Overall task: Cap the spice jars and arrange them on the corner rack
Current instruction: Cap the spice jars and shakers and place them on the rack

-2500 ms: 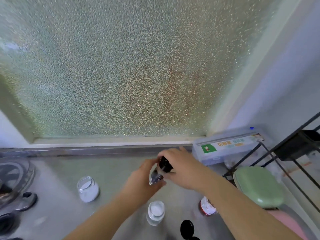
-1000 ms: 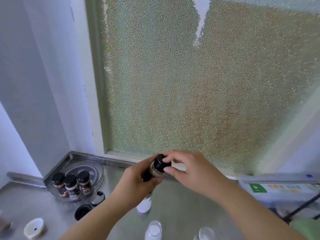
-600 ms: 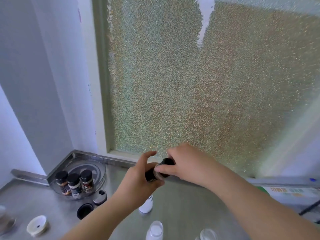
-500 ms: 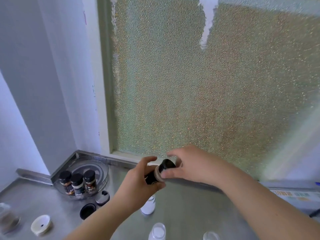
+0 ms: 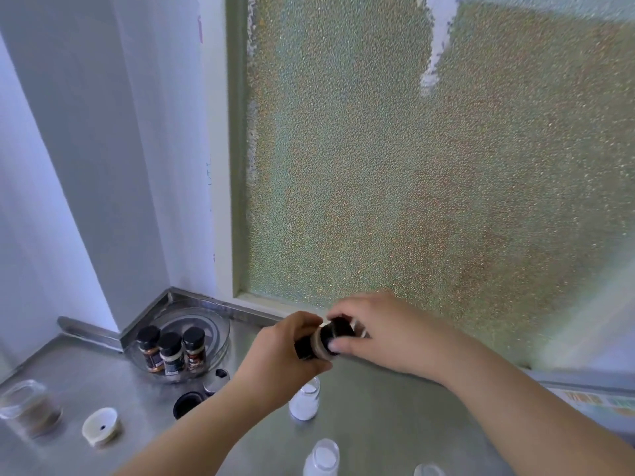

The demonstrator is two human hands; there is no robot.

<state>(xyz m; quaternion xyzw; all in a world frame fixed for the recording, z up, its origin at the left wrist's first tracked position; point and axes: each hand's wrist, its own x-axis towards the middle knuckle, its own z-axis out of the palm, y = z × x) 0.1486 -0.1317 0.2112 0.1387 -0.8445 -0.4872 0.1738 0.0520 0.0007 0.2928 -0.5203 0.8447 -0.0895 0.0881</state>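
Observation:
My left hand [image 5: 281,359] grips a small spice jar [image 5: 318,343], tilted on its side above the steel counter. My right hand [image 5: 381,333] has its fingers closed around the jar's black cap [image 5: 338,329]. In the left corner stands a round clear rack [image 5: 209,324] holding three capped spice jars [image 5: 170,348] with black lids. Two uncapped jars of white powder stand below my hands, one [image 5: 305,401] just under the left hand and one [image 5: 323,458] nearer the bottom edge.
A loose black cap [image 5: 187,403] and a silver lid [image 5: 215,379] lie in front of the rack. A white round lid [image 5: 101,426] and a glass jar of brown powder [image 5: 29,407] sit at the far left. A frosted window [image 5: 429,166] backs the steel counter [image 5: 395,417].
The view has swung left and the corner rack has come closer. My hands stay together on the jar, which now lies more sideways, with my right fingers wrapped further around the cap.

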